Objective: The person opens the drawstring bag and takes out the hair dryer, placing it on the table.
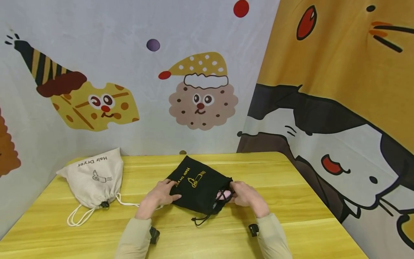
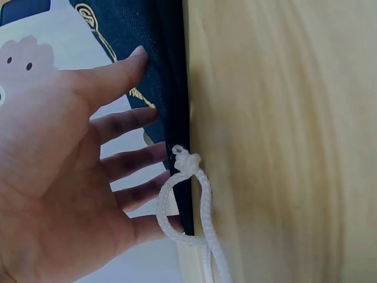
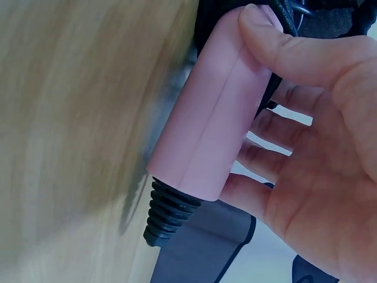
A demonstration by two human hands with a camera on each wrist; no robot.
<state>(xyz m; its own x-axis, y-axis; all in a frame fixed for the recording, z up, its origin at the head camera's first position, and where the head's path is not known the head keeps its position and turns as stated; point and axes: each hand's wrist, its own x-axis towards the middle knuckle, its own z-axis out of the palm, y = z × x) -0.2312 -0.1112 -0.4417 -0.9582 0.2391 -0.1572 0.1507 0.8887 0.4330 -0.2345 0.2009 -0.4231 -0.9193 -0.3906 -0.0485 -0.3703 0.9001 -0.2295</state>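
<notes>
A black drawstring pouch marked "Hair Dryer" lies on the table with its mouth toward the right. My left hand rests at its left end, fingers spread and thumb touching the cloth. At the mouth, my right hand holds the pink handle of a hair dryer, thumb on one side and fingers behind. The handle ends in a black ribbed cord sleeve. The pouch hides the rest of the dryer. A black drawstring trails from the pouch toward me.
To the left, a beige "Hair Dryer" pouch lies drawn together. Its white cord runs toward my left hand; in the left wrist view the knotted end shows beside the black cloth. Behind the wooden table hangs a cartoon-printed curtain.
</notes>
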